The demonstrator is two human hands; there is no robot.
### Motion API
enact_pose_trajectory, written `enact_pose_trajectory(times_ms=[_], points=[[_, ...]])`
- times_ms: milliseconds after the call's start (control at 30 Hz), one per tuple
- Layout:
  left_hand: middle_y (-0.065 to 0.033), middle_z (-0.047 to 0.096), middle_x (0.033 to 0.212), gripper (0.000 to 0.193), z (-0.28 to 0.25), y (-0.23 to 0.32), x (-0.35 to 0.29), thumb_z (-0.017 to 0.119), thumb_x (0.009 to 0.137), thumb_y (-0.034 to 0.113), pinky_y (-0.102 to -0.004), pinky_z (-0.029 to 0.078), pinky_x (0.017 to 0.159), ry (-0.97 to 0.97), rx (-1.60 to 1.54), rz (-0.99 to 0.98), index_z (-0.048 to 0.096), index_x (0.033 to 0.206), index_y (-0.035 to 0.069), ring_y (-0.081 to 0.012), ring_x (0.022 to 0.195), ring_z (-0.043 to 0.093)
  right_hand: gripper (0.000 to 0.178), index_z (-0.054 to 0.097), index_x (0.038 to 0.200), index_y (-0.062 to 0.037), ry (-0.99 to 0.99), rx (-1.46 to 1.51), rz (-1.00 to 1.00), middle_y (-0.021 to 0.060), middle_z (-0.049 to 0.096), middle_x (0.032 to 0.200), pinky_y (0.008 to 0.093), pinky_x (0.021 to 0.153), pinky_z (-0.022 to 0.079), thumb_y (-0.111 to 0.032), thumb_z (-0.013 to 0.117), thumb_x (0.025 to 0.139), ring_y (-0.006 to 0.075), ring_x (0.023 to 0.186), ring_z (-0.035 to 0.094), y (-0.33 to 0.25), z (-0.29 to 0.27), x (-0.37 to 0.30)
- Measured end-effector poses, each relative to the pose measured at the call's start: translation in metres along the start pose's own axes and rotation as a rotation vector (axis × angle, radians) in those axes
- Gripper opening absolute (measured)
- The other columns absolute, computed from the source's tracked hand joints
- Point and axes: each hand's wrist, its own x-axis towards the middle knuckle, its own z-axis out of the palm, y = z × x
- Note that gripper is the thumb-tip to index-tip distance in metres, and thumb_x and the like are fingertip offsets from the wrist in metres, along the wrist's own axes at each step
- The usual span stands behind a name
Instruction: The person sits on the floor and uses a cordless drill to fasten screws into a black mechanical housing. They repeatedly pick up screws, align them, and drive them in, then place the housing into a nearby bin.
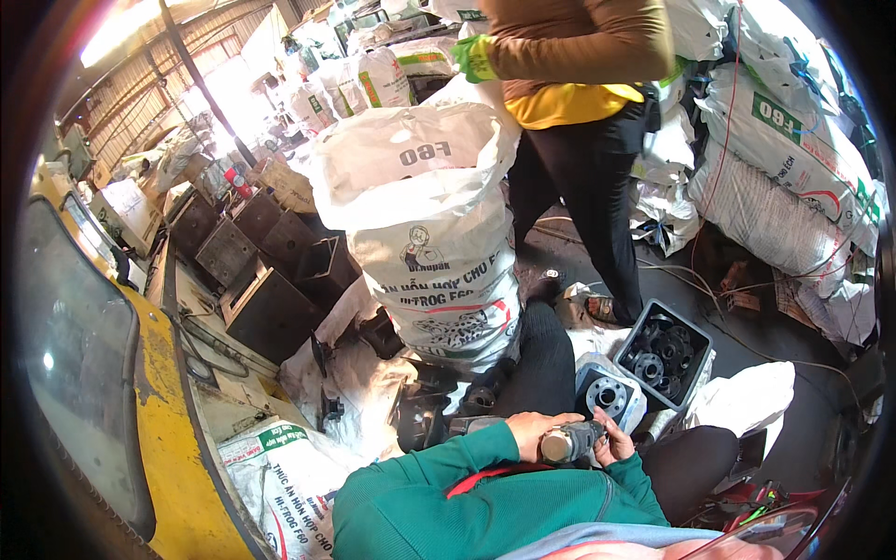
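Observation:
In front of my body is a worn, drill-like power tool [571, 442] with a round tan end. My left hand [532, 433] is closed around its left side. On the other side, my right hand [611, 441] has its fingers bent against the tool; whether they grip it or something small beside it is unclear. Just beyond my hands, a pale round flange with holes [607, 394] lies on a small whitish container [637, 411]. Behind that stands a grey bin [702, 369] of black round parts [661, 353].
A tall white woven sack [439, 252] stands ahead, beside a person in a brown sleeve and green glove [474, 58]. Dark boxes [271, 317] and a yellow machine [173, 420] are at left. Stuffed sacks [775, 177] pile up at right, with loose cords [709, 289] on the floor.

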Motion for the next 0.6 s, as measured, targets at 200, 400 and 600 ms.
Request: enact_pose_trajectory(times_ms=[200, 400, 600], points=[[-0.0173, 0.068, 0.101, 0.088, -0.0001, -0.0004, -0.0013, 0.076, 0.072, 0.027, -0.0448, 0.054, 0.077, 0.015, -0.006, 0.008, 0.028, 0.146, 0.025, -0.0365, 0.086, 0.067, 0.049, 0.037, 0.140, -0.0018, 0.032, -0.024, -0.008, 0.0085, 0.064, 0.117, 0.0300, 0.079, 0.059, -0.009, 0.053, 0.094, 0.0170, 0.101, 0.066, 0.0010, 0.0042, 0.0015], [-0.0177, 0.068, 0.101, 0.088, -0.0020, 0.0019, -0.0041, 0.076, 0.072, 0.027, -0.0446, 0.054, 0.076, -0.004, 0.001, -0.029, 0.028, 0.146, 0.023, -0.0361, 0.086, 0.067, 0.048, 0.037, 0.139, 0.0002, -0.003, -0.027, -0.009, 0.0098, 0.064, 0.117, 0.0298, 0.079, 0.059, -0.008, 0.052, 0.094, 0.0186, 0.101, 0.065, 0.0022, 0.0084, 0.0017], [-0.0179, 0.068, 0.100, 0.089, -0.0018, 0.0015, -0.0059, 0.076, 0.071, 0.028, -0.0445, 0.054, 0.076, 0.027, -0.030, -0.007, 0.029, 0.146, 0.024, -0.0358, 0.086, 0.068, 0.049, 0.036, 0.140, -0.0012, -0.002, -0.040, -0.009, 0.0093, 0.063, 0.118, 0.0305, 0.079, 0.059, -0.009, 0.053, 0.094, 0.0179, 0.103, 0.065, 0.0022, 0.0062, 0.0025]])
